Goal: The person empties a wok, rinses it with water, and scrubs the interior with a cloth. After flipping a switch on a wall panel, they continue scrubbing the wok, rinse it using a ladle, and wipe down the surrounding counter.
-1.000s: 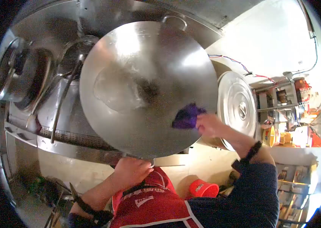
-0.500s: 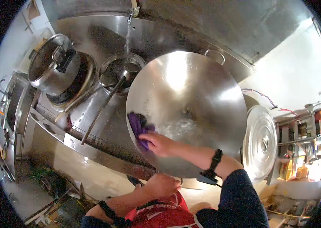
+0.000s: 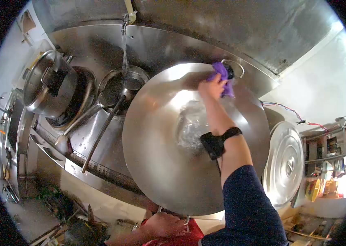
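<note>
A large steel wok (image 3: 160, 164) with some water in its bottom fills the middle of the view. At its far right rim, by the far loop handle, my right hand (image 3: 214, 86) presses a purple cloth (image 3: 227, 87) against the metal. Its fingers are closed on the cloth. My left hand (image 3: 167, 224) is at the near rim, beside the near loop handle (image 3: 187, 220). The fingers of that hand are largely hidden, and its grip cannot be made out.
Water runs from a tap (image 3: 125, 20) into a small pot (image 3: 140, 74) with a ladle (image 3: 103, 135) in it. A lidded pot (image 3: 64, 98) stands left. A round lid (image 3: 285, 164) leans at the right, near shelves (image 3: 324, 158).
My right hand has moved with the purple cloth from the wok's left side to its far right rim. The wok appears larger and lower in view. My left hand appears lower.
</note>
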`<state>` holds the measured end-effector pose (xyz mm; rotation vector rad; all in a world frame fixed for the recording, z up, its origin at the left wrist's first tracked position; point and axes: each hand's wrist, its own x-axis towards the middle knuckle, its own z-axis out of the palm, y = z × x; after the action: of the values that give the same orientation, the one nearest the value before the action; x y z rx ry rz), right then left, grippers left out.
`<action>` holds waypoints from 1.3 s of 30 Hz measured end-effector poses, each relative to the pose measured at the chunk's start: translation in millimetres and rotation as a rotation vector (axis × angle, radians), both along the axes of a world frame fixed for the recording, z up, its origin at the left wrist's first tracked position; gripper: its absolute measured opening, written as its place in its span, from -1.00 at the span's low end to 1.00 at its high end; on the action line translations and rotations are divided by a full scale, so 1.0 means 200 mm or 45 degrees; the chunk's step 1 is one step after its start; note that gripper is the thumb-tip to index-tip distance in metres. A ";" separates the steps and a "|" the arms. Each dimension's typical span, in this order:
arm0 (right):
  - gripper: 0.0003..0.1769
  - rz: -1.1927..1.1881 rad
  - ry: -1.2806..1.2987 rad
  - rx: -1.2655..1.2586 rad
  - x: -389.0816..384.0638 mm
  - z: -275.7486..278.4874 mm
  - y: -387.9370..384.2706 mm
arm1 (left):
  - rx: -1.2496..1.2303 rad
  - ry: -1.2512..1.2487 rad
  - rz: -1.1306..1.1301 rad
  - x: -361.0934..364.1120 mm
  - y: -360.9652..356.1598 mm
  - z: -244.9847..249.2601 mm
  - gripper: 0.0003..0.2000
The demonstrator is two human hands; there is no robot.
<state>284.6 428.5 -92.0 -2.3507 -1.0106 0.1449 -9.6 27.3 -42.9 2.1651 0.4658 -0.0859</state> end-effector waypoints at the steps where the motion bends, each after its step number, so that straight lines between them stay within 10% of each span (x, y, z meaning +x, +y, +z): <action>1: 0.01 -0.109 -0.018 -0.012 0.11 -0.01 -0.06 | 0.029 0.028 -0.027 0.00 0.02 0.01 -0.61; 5: -0.07 -0.604 0.015 -0.120 0.33 -0.04 -0.27 | 0.193 -0.151 0.071 -0.02 0.03 0.01 -0.64; 11: -0.05 -0.490 -0.123 -0.162 0.27 -0.10 -0.26 | 0.215 -0.451 0.207 -0.04 -0.03 -0.13 -0.76; 17: -0.40 0.710 -0.545 -0.057 -0.16 -0.25 -0.10 | 0.073 -0.262 0.163 0.00 0.03 0.02 -0.76; 19: -0.62 0.964 -0.164 0.173 -0.42 -0.31 -0.17 | 0.074 -0.258 0.134 -0.01 0.00 0.01 -0.72; 20: -0.61 1.071 0.506 0.356 -0.51 -0.40 -0.23 | 0.068 -0.264 0.107 -0.01 -0.01 0.00 -0.68; 22: -0.55 1.432 -0.168 0.284 -0.63 -0.42 -0.45 | 0.057 -0.164 0.070 0.00 0.03 0.06 -0.65; 27: -0.22 1.631 -0.014 -0.063 -0.63 -0.25 -1.05 | 0.074 -0.081 0.056 0.02 0.09 0.16 -0.63; 30: -0.12 1.446 0.224 -0.625 -0.48 -0.17 -1.28 | 0.069 0.124 0.087 0.06 0.05 0.15 -0.67; 35: -0.27 0.452 0.108 -0.674 -0.07 -0.29 -1.30 | 0.019 0.130 0.143 0.06 0.00 0.14 -0.65; 38: -0.26 0.409 -0.281 -0.318 -0.04 -0.38 -1.31 | -0.172 0.076 0.374 0.07 0.05 0.20 -0.63; 39: -0.26 0.809 -0.343 -0.443 -0.03 -0.31 -1.35 | -0.251 0.006 0.515 0.07 0.06 0.20 -0.64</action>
<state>278.2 159.1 -153.5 -2.2943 -1.9830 0.2654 3.9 38.4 -3.3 1.8422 0.8515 0.0841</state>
